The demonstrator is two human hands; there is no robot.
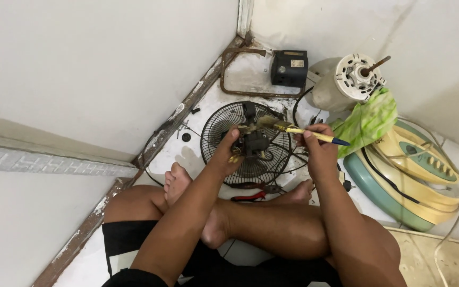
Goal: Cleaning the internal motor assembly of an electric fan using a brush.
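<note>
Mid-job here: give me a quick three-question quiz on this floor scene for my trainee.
1. True or false: the right hand holds a paintbrush with a yellow handle.
2. What does the left hand grip? A) red-handled pliers B) a small dark fan part C) a green cloth
3. What lies on the floor directly under both hands?

Key
1. True; its bristles point at the part in the left hand.
2. B, the small dark fan part; the red-handled pliers lie on the floor by the feet, and the green cloth is draped beside the white motor.
3. A round black wire fan guard.
</note>
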